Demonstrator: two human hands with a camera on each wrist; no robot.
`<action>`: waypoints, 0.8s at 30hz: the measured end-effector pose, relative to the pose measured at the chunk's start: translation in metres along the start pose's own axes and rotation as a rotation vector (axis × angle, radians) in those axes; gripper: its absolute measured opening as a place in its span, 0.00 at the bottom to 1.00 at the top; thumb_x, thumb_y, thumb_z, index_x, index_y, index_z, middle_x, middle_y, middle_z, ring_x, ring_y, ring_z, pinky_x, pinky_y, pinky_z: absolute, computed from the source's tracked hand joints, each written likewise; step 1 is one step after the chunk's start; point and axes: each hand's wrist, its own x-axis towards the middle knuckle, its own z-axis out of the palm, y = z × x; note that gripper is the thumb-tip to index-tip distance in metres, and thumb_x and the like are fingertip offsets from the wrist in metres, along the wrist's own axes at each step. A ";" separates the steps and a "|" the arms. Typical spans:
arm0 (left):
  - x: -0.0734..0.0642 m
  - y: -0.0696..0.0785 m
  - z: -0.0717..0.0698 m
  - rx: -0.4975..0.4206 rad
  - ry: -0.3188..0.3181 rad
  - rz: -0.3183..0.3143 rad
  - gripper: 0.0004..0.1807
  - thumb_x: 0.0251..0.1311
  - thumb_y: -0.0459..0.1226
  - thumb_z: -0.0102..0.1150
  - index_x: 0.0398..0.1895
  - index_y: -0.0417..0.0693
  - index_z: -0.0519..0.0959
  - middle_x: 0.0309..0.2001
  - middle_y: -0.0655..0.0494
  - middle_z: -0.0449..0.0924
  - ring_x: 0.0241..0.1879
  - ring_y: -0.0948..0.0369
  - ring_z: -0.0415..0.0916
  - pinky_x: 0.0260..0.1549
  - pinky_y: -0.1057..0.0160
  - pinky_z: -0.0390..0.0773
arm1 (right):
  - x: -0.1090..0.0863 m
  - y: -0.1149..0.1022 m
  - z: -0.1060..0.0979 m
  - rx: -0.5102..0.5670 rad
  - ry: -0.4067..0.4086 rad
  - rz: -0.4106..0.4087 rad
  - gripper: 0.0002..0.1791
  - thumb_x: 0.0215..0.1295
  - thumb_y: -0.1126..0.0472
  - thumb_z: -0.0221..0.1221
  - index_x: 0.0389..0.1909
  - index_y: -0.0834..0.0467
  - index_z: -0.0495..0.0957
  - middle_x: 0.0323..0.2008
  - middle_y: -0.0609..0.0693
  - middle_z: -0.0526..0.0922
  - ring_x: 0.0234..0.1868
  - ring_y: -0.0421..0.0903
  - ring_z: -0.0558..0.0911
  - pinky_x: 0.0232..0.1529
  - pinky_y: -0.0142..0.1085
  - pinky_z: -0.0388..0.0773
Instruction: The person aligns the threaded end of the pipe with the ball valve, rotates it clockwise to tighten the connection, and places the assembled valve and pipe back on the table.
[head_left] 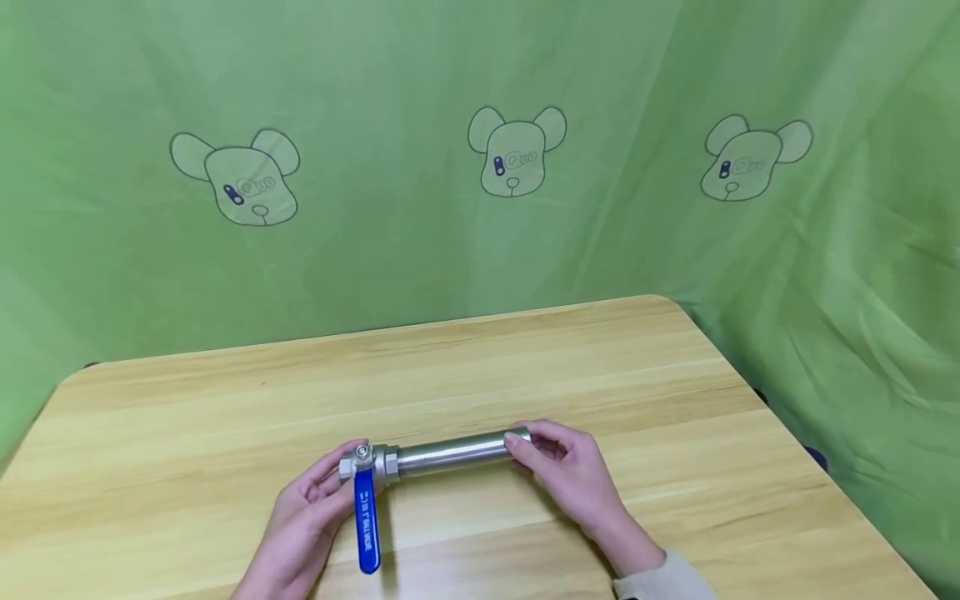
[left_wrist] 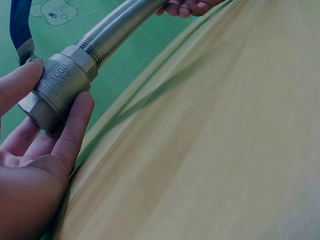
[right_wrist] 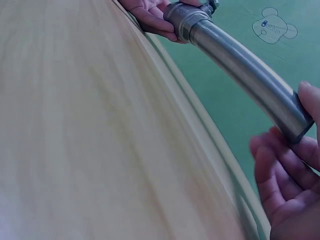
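Note:
A metal ball valve (left_wrist: 62, 75) with a blue lever handle (head_left: 366, 521) is joined to a straight steel pipe (head_left: 453, 452). My left hand (head_left: 303, 512) grips the valve body, thumb on the near side and fingers beneath it. In the left wrist view, several threads (left_wrist: 92, 49) of the pipe show outside the valve's hex end. With the thumb on top, my right hand (head_left: 573, 475) pinches the pipe's free end, seen closely in the right wrist view beside the pipe (right_wrist: 250, 75). The lever points toward me, across the pipe. Both parts are held above the table.
The wooden table (head_left: 225, 400) spreads under both hands, with rounded far corners. Behind it and along the right side hangs a green cloth (head_left: 390, 208) printed with bear-head outlines. A light sleeve (head_left: 667, 579) covers the right wrist.

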 end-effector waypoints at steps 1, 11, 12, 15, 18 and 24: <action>0.000 0.000 0.000 0.004 -0.001 0.000 0.35 0.70 0.27 0.63 0.79 0.36 0.66 0.68 0.47 0.83 0.63 0.62 0.85 0.66 0.67 0.84 | 0.000 0.000 0.001 -0.020 0.024 -0.003 0.13 0.68 0.57 0.73 0.49 0.59 0.90 0.37 0.51 0.89 0.35 0.41 0.85 0.38 0.28 0.87; 0.000 0.006 0.001 0.042 0.003 -0.013 0.35 0.71 0.30 0.64 0.80 0.41 0.66 0.72 0.44 0.79 0.64 0.63 0.84 0.66 0.70 0.83 | 0.007 -0.003 0.001 0.022 -0.003 0.025 0.14 0.73 0.55 0.70 0.46 0.63 0.90 0.24 0.53 0.84 0.22 0.42 0.82 0.25 0.30 0.85; 0.000 0.007 0.001 0.048 0.005 -0.015 0.35 0.71 0.30 0.64 0.80 0.41 0.67 0.72 0.44 0.79 0.64 0.64 0.84 0.66 0.70 0.83 | 0.008 -0.003 0.001 0.034 -0.009 0.030 0.14 0.74 0.55 0.69 0.48 0.63 0.89 0.25 0.54 0.85 0.22 0.41 0.82 0.25 0.30 0.85; 0.000 0.008 0.002 0.051 0.008 -0.011 0.35 0.71 0.30 0.65 0.80 0.41 0.67 0.73 0.44 0.78 0.64 0.64 0.84 0.65 0.71 0.82 | 0.008 -0.004 0.001 0.063 -0.024 0.033 0.17 0.78 0.55 0.65 0.57 0.62 0.87 0.27 0.56 0.86 0.22 0.41 0.84 0.24 0.31 0.87; 0.000 0.006 0.001 0.038 0.011 -0.005 0.35 0.70 0.29 0.64 0.80 0.40 0.67 0.72 0.44 0.79 0.64 0.64 0.84 0.66 0.71 0.83 | 0.007 -0.002 0.001 0.078 -0.036 0.008 0.18 0.81 0.55 0.61 0.62 0.61 0.84 0.28 0.55 0.87 0.24 0.42 0.85 0.27 0.34 0.90; 0.000 0.003 0.002 0.012 0.021 -0.008 0.36 0.70 0.28 0.64 0.80 0.38 0.66 0.71 0.44 0.80 0.63 0.63 0.84 0.66 0.69 0.83 | 0.003 0.004 -0.002 0.082 -0.108 -0.099 0.27 0.69 0.66 0.68 0.69 0.61 0.77 0.35 0.52 0.85 0.30 0.42 0.86 0.34 0.34 0.91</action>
